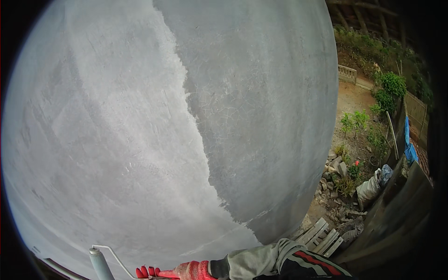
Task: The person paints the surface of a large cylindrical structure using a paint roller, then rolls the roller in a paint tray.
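My right hand (182, 271), in a red knitted glove, is at the bottom edge with its fingers closed around a paint roller's handle. The handle is mostly cut off by the frame's lower edge. From it a bent white wire runs left to the paint roller (101, 264), whose pale sleeve stands tilted close to the wall. In front of me rises a large grey wall (261, 116). A ragged line splits it: lighter coating (140, 140) on the left, darker grey with fine cracks on the right. My left hand is out of the picture.
Right of the wall, lower down, lie broken stones (333, 170), wooden slats (322, 237) and a white sack (368, 189). Green plants (392, 88) and a blue tarp (410, 142) stand farther off. A dark sheet (392, 219) leans at the right.
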